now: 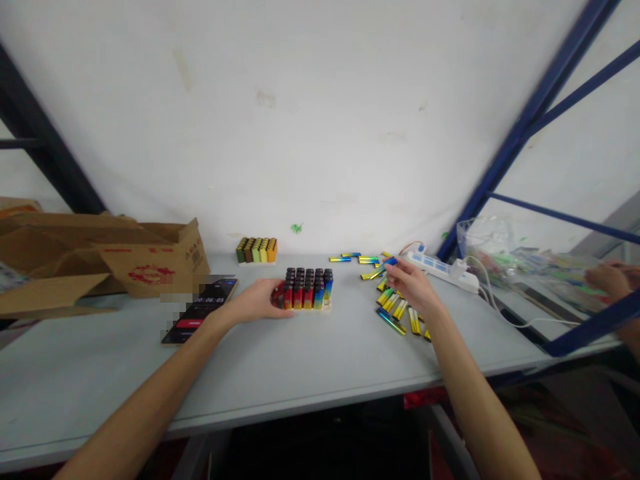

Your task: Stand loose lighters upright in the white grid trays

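Observation:
In the middle of the table, a white tray (pixel 327 307) holds rows of upright lighters (pixel 306 290) with black tops and red, orange or blue bodies. My left hand (pixel 257 300) is closed around the left end of this tray, its fingertips partly hidden behind the lighters. To the right, my right hand (pixel 410 283) pinches a shiny blue lighter (pixel 390 262) above a scatter of loose yellow and blue lighters (pixel 393 307). A few more loose lighters (pixel 367 260) lie farther back, near the wall.
A second block of green, yellow and orange lighters (pixel 257 250) stands by the wall. On the left are an open cardboard box (pixel 155 260) and a phone (pixel 200 310) showing a timer. A white power strip (pixel 443 270) with cables lies right; beyond the blue frame, another person's hands (pixel 610 277) show.

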`<act>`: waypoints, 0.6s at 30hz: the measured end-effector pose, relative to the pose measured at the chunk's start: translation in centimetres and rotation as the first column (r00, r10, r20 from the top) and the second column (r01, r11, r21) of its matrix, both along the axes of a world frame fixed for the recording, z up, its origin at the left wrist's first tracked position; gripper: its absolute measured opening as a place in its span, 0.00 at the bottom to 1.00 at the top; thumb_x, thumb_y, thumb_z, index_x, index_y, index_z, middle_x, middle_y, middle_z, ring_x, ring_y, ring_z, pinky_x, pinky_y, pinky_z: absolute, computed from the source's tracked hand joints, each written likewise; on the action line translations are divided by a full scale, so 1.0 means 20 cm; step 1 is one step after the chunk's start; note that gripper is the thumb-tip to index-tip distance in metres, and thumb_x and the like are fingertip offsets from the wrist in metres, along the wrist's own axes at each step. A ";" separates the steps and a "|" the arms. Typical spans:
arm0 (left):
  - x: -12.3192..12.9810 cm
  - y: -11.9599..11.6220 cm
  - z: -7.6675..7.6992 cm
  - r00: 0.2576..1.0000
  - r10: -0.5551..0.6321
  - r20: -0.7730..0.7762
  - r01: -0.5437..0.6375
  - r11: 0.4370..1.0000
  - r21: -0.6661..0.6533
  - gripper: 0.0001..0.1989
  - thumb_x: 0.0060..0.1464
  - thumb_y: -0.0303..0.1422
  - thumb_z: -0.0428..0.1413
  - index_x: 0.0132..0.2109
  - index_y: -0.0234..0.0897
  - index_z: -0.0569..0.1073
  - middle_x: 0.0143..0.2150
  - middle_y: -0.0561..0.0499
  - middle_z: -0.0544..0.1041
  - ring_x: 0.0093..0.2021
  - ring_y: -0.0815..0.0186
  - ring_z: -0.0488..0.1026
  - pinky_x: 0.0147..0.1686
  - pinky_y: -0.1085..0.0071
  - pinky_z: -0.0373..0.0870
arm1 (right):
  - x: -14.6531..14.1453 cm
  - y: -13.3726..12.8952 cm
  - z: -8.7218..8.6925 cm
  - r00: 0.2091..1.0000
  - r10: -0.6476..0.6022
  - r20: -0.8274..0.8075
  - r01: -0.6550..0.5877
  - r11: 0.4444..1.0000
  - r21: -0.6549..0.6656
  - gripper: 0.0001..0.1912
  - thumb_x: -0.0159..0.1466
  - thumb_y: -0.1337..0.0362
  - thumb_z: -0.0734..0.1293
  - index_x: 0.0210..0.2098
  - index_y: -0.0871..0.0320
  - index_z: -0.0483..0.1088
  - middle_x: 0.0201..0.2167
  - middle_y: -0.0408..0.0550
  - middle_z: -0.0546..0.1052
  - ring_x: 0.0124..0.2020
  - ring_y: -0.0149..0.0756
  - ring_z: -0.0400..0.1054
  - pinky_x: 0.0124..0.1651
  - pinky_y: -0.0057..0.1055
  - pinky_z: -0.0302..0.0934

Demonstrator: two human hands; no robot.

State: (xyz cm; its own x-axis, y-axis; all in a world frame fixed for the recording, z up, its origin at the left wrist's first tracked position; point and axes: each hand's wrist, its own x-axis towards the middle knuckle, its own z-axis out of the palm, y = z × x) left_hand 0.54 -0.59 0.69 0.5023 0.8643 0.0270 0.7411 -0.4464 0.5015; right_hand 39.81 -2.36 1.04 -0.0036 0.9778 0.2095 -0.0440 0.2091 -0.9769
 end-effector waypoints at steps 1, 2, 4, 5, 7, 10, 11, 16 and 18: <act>0.00 0.00 0.00 1.000 0.000 0.004 0.000 1.000 -0.008 0.26 0.43 0.51 0.65 0.42 0.36 0.74 0.33 0.51 0.78 0.32 0.60 0.74 0.30 0.69 0.65 | -0.04 0.02 0.01 0.997 0.002 -0.078 -0.003 1.000 -0.017 0.19 0.56 0.51 0.78 0.42 0.54 0.78 0.30 0.41 0.74 0.29 0.29 0.65 0.34 0.28 0.63; 0.00 0.00 -0.01 1.000 -0.002 0.010 0.002 1.000 -0.013 0.26 0.43 0.51 0.65 0.42 0.36 0.74 0.33 0.51 0.78 0.32 0.60 0.74 0.31 0.70 0.65 | -0.08 0.03 0.02 0.991 0.000 -0.135 -0.004 1.000 -0.027 0.18 0.56 0.51 0.79 0.41 0.54 0.79 0.32 0.42 0.75 0.32 0.30 0.67 0.36 0.28 0.64; 0.00 0.01 -0.01 1.000 -0.006 0.016 0.006 1.000 -0.015 0.26 0.43 0.51 0.65 0.42 0.35 0.74 0.33 0.52 0.78 0.32 0.60 0.74 0.31 0.70 0.65 | -0.16 0.05 0.03 0.981 0.017 -0.192 -0.024 0.999 -0.034 0.18 0.57 0.50 0.78 0.41 0.53 0.79 0.38 0.45 0.78 0.37 0.33 0.69 0.40 0.30 0.67; 0.00 0.01 -0.01 1.000 -0.008 0.016 0.008 1.000 -0.013 0.26 0.43 0.51 0.65 0.42 0.35 0.74 0.33 0.52 0.78 0.32 0.60 0.74 0.30 0.70 0.65 | -0.19 0.05 0.03 0.978 0.041 -0.205 -0.048 0.998 -0.031 0.18 0.58 0.49 0.77 0.41 0.54 0.78 0.39 0.46 0.78 0.39 0.35 0.70 0.41 0.32 0.68; 0.00 0.01 -0.01 1.000 -0.009 0.011 0.009 1.000 0.002 0.26 0.43 0.52 0.65 0.42 0.35 0.75 0.33 0.51 0.78 0.32 0.60 0.73 0.30 0.70 0.64 | -0.27 0.03 0.03 0.971 0.113 -0.212 -0.121 0.992 -0.023 0.20 0.60 0.46 0.75 0.42 0.53 0.75 0.38 0.47 0.79 0.38 0.36 0.72 0.42 0.35 0.69; 0.00 0.00 0.00 1.000 -0.001 0.002 0.001 1.000 0.026 0.26 0.43 0.53 0.65 0.39 0.36 0.75 0.33 0.51 0.77 0.32 0.60 0.72 0.30 0.70 0.64 | -0.35 0.01 0.01 0.965 0.193 -0.176 -0.198 0.980 -0.009 0.23 0.61 0.42 0.72 0.44 0.52 0.69 0.29 0.41 0.74 0.28 0.33 0.68 0.36 0.35 0.69; 0.00 0.00 0.00 1.000 0.000 0.008 -0.001 1.000 0.024 0.25 0.43 0.53 0.65 0.39 0.36 0.75 0.33 0.51 0.77 0.32 0.60 0.72 0.30 0.70 0.64 | -0.37 0.00 0.00 0.968 0.199 -0.151 -0.202 0.979 -0.006 0.24 0.61 0.40 0.71 0.44 0.51 0.68 0.26 0.38 0.71 0.24 0.31 0.65 0.32 0.32 0.66; 0.00 -0.01 0.01 0.999 -0.001 0.036 0.001 1.000 0.000 0.24 0.43 0.51 0.66 0.40 0.36 0.75 0.32 0.51 0.77 0.31 0.60 0.72 0.29 0.70 0.64 | -0.42 0.04 -0.04 0.997 0.021 0.079 -0.025 0.998 0.055 0.28 0.61 0.35 0.68 0.31 0.53 0.60 0.18 0.33 0.57 0.16 0.26 0.47 0.19 0.26 0.45; 0.00 -0.01 0.01 0.999 0.004 0.035 -0.004 1.000 0.012 0.24 0.42 0.50 0.66 0.39 0.36 0.75 0.32 0.52 0.77 0.31 0.60 0.72 0.29 0.70 0.64 | -0.41 0.07 -0.04 0.973 -0.092 0.211 0.066 0.990 0.127 0.30 0.63 0.34 0.65 0.25 0.53 0.56 0.15 0.35 0.56 0.17 0.27 0.48 0.20 0.28 0.46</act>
State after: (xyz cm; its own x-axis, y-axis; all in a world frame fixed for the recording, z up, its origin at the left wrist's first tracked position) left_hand 0.56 -0.70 0.80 0.4975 0.8657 0.0550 0.7249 -0.4498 0.5217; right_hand 31.55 -0.93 0.20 0.0145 0.9450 0.3267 0.1864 0.3185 -0.9294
